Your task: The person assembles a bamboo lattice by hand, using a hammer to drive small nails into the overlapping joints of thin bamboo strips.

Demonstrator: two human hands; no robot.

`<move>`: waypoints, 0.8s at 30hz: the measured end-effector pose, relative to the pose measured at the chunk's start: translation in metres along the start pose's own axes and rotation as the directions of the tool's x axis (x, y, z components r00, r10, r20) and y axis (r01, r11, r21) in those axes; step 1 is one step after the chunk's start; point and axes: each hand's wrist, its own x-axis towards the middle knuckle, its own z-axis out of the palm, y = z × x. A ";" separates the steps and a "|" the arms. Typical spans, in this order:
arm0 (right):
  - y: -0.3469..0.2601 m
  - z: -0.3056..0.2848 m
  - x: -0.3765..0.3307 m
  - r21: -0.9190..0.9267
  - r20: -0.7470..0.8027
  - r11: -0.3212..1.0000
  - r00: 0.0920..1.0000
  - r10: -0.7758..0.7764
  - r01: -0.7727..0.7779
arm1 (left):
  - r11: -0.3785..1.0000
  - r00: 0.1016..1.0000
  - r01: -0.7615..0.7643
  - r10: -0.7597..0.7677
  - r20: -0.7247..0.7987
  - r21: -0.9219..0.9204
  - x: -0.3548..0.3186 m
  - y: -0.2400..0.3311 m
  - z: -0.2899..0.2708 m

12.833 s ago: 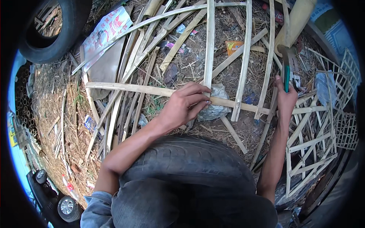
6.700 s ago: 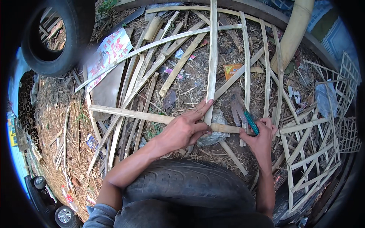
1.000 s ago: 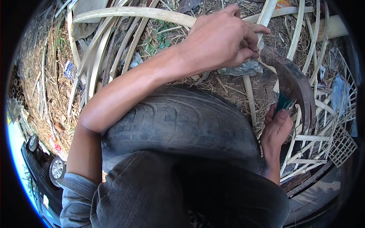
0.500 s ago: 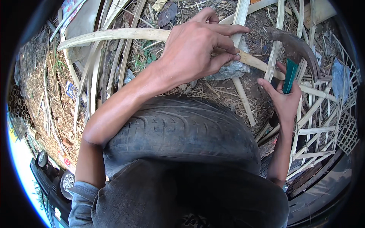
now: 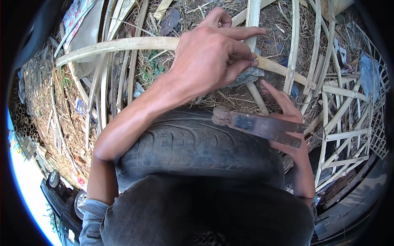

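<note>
My left hand (image 5: 213,53) presses down where a horizontal bamboo strip (image 5: 123,44) crosses an upright bamboo strip (image 5: 252,16), fingers curled and pinching at the joint. My right hand (image 5: 287,123) holds a rusty, dark curved blade (image 5: 256,125) that lies sideways, its tip pointing left over a black rubber tyre (image 5: 193,143). The blade's handle is hidden in my right palm. My right fingers point up toward the joint, a little below it.
Several curved bamboo strips (image 5: 106,86) fan out on straw-littered ground. A bamboo lattice panel (image 5: 349,119) lies at the right. My dark trouser leg (image 5: 197,213) fills the bottom. A crumpled grey plastic scrap (image 5: 246,76) sits under the joint.
My right hand has turned the blade from raised and upright to lying sideways across the tyre, lower in view. My left hand stays on the bamboo crossing.
</note>
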 end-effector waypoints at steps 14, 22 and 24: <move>0.019 0.036 0.010 0.095 -0.029 0.977 0.980 0.195 -0.192 | 0.999 0.999 0.005 -0.003 0.033 -0.049 0.010 0.000 0.003; 0.016 0.046 0.011 0.028 -0.008 0.986 0.986 0.167 -0.167 | 0.999 1.000 -0.006 0.006 0.014 -0.037 -0.001 -0.006 0.000; 0.021 0.051 0.007 0.037 0.055 0.971 0.971 0.233 -0.235 | 0.999 1.000 -0.021 0.020 -0.005 -0.044 -0.001 -0.006 0.005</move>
